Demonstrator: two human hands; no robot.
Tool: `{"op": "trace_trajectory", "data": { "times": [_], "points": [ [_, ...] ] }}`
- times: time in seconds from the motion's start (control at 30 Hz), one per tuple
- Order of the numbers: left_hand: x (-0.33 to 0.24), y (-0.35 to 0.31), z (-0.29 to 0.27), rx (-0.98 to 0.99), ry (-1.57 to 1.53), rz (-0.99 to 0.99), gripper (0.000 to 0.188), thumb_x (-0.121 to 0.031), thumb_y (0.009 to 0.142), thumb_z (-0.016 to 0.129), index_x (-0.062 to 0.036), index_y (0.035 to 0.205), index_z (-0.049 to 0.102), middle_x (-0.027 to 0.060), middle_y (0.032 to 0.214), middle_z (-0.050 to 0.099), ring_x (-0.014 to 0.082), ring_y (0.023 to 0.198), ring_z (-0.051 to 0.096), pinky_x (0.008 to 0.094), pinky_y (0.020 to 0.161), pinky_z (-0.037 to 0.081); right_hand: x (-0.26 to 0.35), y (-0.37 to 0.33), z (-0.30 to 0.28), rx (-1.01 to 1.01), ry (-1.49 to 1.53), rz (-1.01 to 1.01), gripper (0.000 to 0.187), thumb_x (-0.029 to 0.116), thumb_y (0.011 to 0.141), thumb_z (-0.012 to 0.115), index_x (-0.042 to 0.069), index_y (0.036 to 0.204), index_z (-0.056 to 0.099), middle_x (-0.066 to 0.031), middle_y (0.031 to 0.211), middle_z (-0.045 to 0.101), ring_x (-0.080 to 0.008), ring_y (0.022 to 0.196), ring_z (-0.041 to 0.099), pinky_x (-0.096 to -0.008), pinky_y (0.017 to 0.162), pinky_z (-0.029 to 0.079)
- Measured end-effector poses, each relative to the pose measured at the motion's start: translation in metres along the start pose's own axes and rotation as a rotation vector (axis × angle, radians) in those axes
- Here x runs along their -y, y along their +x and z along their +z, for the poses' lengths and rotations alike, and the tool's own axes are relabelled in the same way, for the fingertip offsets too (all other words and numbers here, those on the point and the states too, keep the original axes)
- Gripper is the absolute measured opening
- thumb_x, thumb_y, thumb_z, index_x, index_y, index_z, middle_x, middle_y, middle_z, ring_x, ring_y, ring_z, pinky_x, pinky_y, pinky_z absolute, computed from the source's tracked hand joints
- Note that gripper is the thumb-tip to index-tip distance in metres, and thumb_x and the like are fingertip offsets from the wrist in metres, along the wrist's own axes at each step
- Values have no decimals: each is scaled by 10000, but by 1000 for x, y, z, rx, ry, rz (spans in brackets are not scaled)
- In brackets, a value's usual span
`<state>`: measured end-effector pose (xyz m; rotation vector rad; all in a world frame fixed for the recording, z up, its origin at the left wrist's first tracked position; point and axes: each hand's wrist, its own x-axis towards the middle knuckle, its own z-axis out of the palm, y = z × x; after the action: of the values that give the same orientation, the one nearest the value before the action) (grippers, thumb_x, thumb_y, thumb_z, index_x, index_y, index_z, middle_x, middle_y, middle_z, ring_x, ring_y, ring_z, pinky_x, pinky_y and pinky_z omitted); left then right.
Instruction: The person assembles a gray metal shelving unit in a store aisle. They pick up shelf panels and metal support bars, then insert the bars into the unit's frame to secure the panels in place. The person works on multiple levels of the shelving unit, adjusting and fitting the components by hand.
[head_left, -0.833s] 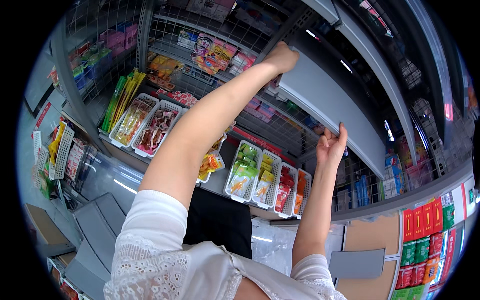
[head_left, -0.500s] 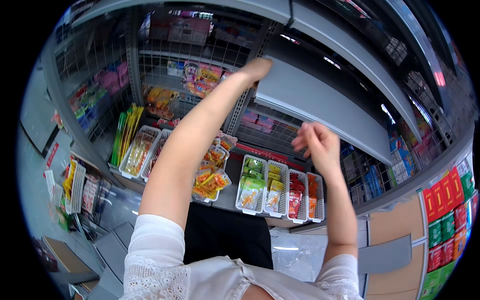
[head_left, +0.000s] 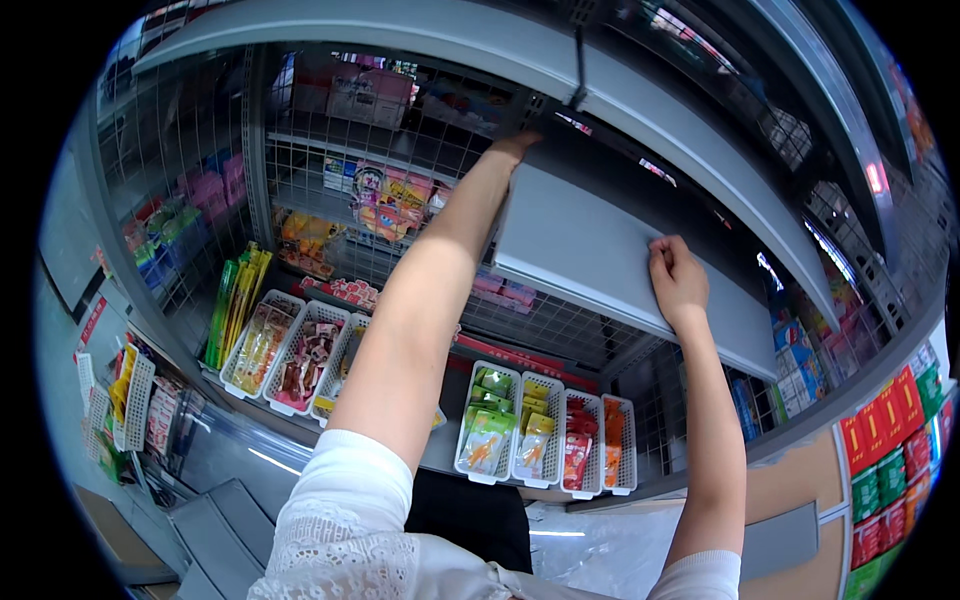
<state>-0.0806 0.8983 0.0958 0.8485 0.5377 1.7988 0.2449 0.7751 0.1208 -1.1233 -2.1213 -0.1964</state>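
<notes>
Inside the rack (head_left: pixel 255 150), the grey shelf (head_left: pixel 590 240) is up, seating unclear, my right hand (head_left: pixel 682 283) on top with fingers curled, my left hand (head_left: pixel 516 147) far left, fingers I cannot tell

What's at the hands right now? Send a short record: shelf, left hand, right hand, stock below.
Shelf: grey shelf panel; whether level, cannot tell
Left hand: at the panel's rear left corner, fingertips hidden
Right hand: fingers curled, over the panel's top near its front edge; contact unclear
Stock below: white perforated baskets of snack packets, including green, yellow, red and orange
</notes>
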Motion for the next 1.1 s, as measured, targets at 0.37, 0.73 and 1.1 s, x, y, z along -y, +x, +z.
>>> {"op": "trace_trajectory", "data": {
  "times": [0.37, 0.73, 1.1],
  "points": [
    [8, -63, 8, -20, -323, -130, 293, -207, 778, 727, 23, 937, 638, 132, 841, 662, 233, 691, 650, 387, 639, 548, -1, 16, 10, 45, -225, -108, 158, 170, 893, 506, 80, 1018, 544, -139, 812, 634, -288, 738, 632, -377, 653, 475],
    [4, -54, 3, -279, -131, 2, 364, -183, 754, 736, 69, 986, 614, 194, 895, 646, 278, 738, 647, 441, 633, 537, 42, 179, 133, 44, -231, -126, 372, 265, 903, 413, 64, 1201, 506, -218, 1153, 575, -386, 1103, 536, -465, 911, 432],
    [14, -60, 4, -168, -313, 94, 406, -230, 793, 709, 56, 1057, 595, 171, 948, 654, 234, 782, 650, 366, 666, 521, 79, 253, 183, 42, -513, 71, 454, 277, 870, 511, -34, 1202, 533, -198, 1255, 542, -339, 1081, 579, -438, 904, 463]
  ]
}}
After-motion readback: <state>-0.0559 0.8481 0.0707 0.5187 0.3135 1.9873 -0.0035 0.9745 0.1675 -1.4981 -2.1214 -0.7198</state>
